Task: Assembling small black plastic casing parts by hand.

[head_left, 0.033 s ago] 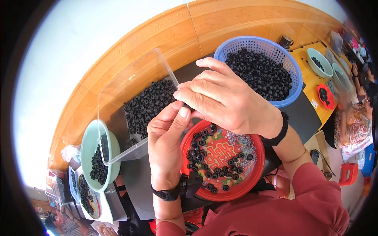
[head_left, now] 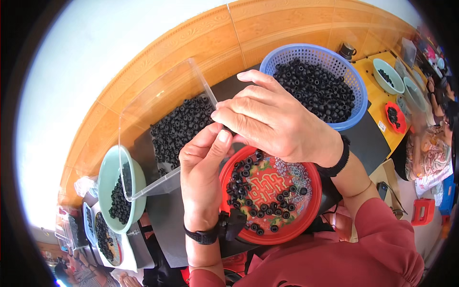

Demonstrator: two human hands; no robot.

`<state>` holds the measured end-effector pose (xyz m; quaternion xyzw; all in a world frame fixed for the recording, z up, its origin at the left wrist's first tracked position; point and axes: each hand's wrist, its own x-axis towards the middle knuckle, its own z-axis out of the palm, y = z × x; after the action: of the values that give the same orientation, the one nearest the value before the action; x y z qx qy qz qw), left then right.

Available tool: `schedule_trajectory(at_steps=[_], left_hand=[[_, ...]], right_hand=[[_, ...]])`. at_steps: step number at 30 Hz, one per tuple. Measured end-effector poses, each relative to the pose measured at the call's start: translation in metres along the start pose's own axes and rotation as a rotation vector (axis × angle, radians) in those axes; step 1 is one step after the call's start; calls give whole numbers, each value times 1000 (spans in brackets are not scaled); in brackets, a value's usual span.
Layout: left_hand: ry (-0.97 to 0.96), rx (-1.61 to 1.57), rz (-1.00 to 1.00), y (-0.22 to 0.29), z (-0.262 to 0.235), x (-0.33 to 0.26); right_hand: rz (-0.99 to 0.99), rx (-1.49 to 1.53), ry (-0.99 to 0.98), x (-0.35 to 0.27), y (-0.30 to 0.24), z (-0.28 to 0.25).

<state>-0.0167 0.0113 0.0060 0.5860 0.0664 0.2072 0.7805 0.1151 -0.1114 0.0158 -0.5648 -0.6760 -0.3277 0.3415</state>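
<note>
My left hand [head_left: 203,160] is closed, its thumb and forefinger pinching a small black part [head_left: 229,129] that is mostly hidden by the fingers. From the right, my right hand [head_left: 270,117] meets it, thumb and fingers closed round the same part. Below my hands lies a red patterned tray [head_left: 314,191] with loose black ring-shaped parts [head_left: 270,210]. Behind my left hand stands a clear plastic box [head_left: 158,184], holding a heap of like parts [head_left: 179,126]. A blue perforated basket [head_left: 356,103] full of them stands beyond my right hand.
At the left is a pale green basin [head_left: 136,179] of black parts. A yellow table [head_left: 370,86] at the right carries a green bowl [head_left: 389,76] and a red dish [head_left: 396,117]. A wooden panel [head_left: 205,38] backs the dark tabletop [head_left: 167,239]. Other people sit at both sides.
</note>
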Motion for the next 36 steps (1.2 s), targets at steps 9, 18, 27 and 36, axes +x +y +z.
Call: schedule_trajectory(at_steps=[9,18,27,36], left_hand=[[27,-23,30,1,7,-2],[11,-27,21,1,7,0],[44,-78,34,-3,10,0],[80,-84,35,-3,7,-1]], right_hand=[[48,158,63,4,4,-3],[21,117,12,4,1,-3],[67,122,-10,3,3,-1],[55,122,72,5,2,5]])
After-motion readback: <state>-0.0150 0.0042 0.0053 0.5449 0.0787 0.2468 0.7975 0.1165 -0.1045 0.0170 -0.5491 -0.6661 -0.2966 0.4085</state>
